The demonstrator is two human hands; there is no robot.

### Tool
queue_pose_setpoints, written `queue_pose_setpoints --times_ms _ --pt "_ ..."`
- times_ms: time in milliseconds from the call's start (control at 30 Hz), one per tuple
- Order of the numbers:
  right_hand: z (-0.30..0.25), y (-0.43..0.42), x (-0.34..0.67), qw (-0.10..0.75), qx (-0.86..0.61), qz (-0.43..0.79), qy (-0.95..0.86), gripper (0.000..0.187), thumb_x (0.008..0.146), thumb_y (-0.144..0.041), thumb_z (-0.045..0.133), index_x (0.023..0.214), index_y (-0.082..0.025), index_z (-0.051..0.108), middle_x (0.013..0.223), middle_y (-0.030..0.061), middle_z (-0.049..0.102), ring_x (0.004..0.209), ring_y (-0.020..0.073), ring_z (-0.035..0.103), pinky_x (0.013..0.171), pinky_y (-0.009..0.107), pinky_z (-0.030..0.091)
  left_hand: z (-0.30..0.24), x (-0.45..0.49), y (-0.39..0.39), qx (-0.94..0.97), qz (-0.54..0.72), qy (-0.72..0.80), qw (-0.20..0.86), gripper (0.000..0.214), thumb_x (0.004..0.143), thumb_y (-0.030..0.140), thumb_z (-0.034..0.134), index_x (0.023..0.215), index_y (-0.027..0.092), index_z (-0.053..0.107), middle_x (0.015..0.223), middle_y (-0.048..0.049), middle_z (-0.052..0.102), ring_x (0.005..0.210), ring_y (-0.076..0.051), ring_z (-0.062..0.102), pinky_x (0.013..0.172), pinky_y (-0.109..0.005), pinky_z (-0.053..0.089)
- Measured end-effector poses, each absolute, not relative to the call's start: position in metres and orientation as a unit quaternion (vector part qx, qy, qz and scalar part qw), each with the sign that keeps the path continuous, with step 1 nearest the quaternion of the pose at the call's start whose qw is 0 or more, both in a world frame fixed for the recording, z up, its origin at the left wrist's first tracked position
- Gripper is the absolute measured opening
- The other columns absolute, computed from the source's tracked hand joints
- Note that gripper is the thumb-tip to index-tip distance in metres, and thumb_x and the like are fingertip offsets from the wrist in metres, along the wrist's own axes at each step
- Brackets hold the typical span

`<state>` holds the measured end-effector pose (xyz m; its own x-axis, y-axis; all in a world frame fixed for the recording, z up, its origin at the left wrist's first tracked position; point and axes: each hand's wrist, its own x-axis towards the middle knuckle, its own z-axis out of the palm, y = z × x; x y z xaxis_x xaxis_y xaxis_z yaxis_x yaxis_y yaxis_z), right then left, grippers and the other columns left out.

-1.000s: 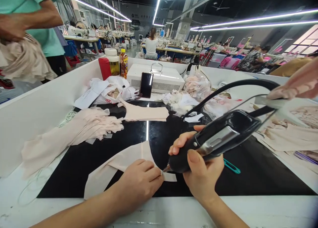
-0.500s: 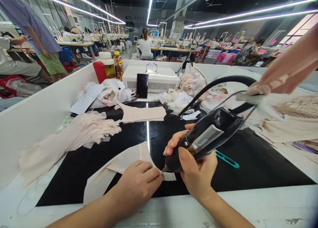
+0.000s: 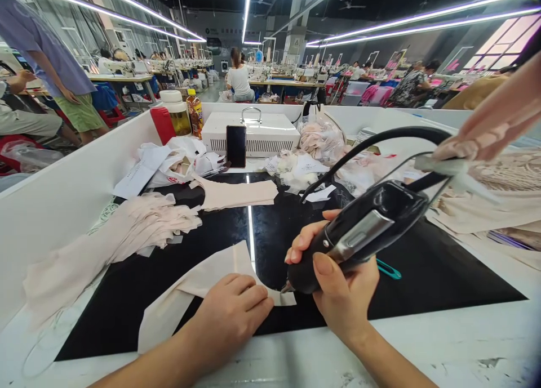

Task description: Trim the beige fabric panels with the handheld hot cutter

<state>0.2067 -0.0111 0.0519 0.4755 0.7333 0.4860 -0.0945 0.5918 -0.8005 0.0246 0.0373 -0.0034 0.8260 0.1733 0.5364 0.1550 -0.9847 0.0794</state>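
Observation:
My right hand (image 3: 338, 286) is wrapped round a black hand-held cutting tool (image 3: 363, 230) with a thick black cable (image 3: 380, 143) arching off to the right. The tool's tip rests on a curved strip of pale pink fabric (image 3: 203, 281) lying on the black work mat (image 3: 422, 275). My left hand (image 3: 230, 315) lies on the strip just left of the tip, fingers flat and pressing it down.
A pile of pale pink fabric pieces (image 3: 127, 224) lies at left, another folded piece (image 3: 236, 194) behind. A white box (image 3: 253, 132), a phone (image 3: 235, 146), bottles (image 3: 180, 115) and scraps stand at the back. Teal snips (image 3: 386, 270) lie right of my hand. Another person's arm (image 3: 494, 117) reaches in at right.
The view has shifted slightly; my hands and the tool stay on the strip. The person at far left has moved away, and the arm at right stays over the table.

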Motion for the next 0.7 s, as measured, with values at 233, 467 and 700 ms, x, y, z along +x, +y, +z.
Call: queue_pose_setpoints --times_ms 233,467,700 --pt "0.051 -0.011 0.206 0.773 -0.367 0.263 -0.446 0.039 0.094 -0.038 0.083 0.125 -0.031 0.06 0.087 -0.0042 0.069 0.065 0.0125 0.069 0.062 0.027 0.061 -0.003 0.024 0.037 0.954 0.285 0.088 0.018 0.032 0.116 0.016 0.037 0.105 0.014 0.066 0.091 -0.002 0.073 0.081 -0.019 0.067 0.071 -0.033 0.053" --pt "0.055 -0.016 0.203 0.778 -0.357 0.28 -0.435 0.039 0.094 -0.039 0.082 0.125 -0.03 0.06 0.086 -0.0037 0.069 0.065 0.0132 0.068 0.061 0.028 0.06 -0.003 0.024 0.037 0.955 0.278 0.101 0.031 0.03 0.117 0.019 0.039 0.103 0.017 0.065 0.09 -0.0014 0.072 0.082 -0.02 0.067 0.071 -0.032 0.052" --pt "0.056 -0.018 0.192 0.778 -0.337 0.287 -0.445 0.039 0.093 -0.041 0.083 0.122 -0.029 0.06 0.084 -0.0033 0.069 0.064 0.0117 0.066 0.061 0.027 0.06 -0.002 0.024 0.036 0.956 0.276 0.097 0.038 0.029 0.117 0.017 0.039 0.103 0.016 0.065 0.089 -0.0006 0.071 0.082 -0.019 0.066 0.072 -0.033 0.053"
